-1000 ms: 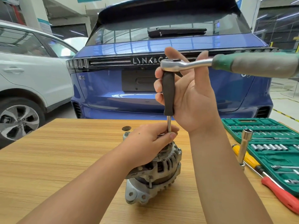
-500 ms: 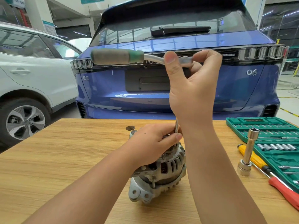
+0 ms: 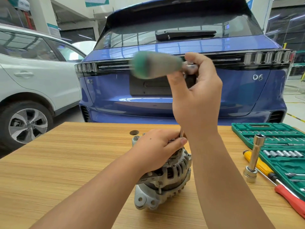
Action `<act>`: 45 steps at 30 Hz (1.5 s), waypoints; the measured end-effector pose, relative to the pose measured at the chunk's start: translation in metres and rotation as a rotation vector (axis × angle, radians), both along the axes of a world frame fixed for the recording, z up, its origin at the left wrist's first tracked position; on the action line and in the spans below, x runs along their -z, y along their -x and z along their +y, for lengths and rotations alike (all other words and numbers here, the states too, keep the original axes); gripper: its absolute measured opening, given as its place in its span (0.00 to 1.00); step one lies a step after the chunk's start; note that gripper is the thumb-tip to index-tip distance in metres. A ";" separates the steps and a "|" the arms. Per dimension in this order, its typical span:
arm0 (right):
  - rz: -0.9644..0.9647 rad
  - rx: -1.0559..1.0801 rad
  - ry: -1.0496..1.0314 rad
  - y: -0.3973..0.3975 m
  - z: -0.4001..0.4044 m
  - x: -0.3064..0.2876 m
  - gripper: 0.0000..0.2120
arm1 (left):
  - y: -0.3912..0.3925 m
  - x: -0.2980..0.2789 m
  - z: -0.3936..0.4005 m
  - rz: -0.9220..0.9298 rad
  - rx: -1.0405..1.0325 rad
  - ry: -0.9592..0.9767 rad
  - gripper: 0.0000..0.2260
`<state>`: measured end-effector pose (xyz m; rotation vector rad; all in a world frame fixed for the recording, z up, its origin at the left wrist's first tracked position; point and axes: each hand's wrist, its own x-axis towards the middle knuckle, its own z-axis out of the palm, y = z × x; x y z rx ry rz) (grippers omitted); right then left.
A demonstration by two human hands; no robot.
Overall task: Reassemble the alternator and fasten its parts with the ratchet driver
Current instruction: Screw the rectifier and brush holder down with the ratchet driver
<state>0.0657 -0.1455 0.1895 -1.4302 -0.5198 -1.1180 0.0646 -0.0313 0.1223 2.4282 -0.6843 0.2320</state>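
A silver alternator (image 3: pixel 165 180) stands on the wooden table (image 3: pixel 66 162). My left hand (image 3: pixel 158 147) lies curled over its top and pinches the thin metal shaft (image 3: pixel 182 134) of the driver where it meets the alternator. My right hand (image 3: pixel 196 95) is raised above, fingers and thumb curled round the head of the ratchet (image 3: pixel 189 67). The ratchet's green and grey handle (image 3: pixel 155 65) sticks out to the left and toward me, blurred by motion. The driver's black grip is mostly hidden behind my right hand.
A green socket set case (image 3: pixel 270 134) lies open at the right of the table. In front of it stand a long socket (image 3: pixel 255 159), a yellow screwdriver (image 3: pixel 259 164) and a red-handled tool (image 3: pixel 292 200). A small dark disc (image 3: pixel 134 132) lies behind the alternator. Two cars are parked beyond.
The ratchet handle has swung from pointing right, round to the left, and now toward me. My right hand turned with it. My left hand stayed on the alternator.
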 end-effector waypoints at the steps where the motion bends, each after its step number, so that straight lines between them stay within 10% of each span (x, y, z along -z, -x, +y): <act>1: 0.038 -0.059 -0.006 -0.001 0.000 0.000 0.21 | 0.000 0.000 0.001 0.008 0.000 0.005 0.13; 7: 0.375 -0.717 -0.305 -0.006 -0.016 -0.008 0.17 | -0.002 0.001 0.001 0.042 -0.014 0.011 0.10; 21: -0.103 -0.079 -0.120 -0.014 0.000 0.004 0.05 | 0.001 -0.004 -0.001 0.034 0.015 -0.004 0.12; 31: 0.439 -0.979 -0.389 -0.014 -0.028 -0.008 0.17 | -0.002 -0.002 0.000 0.067 -0.002 0.025 0.12; 45: -0.059 -0.297 -0.231 -0.011 0.000 0.003 0.05 | -0.002 -0.003 -0.001 0.075 0.012 0.015 0.09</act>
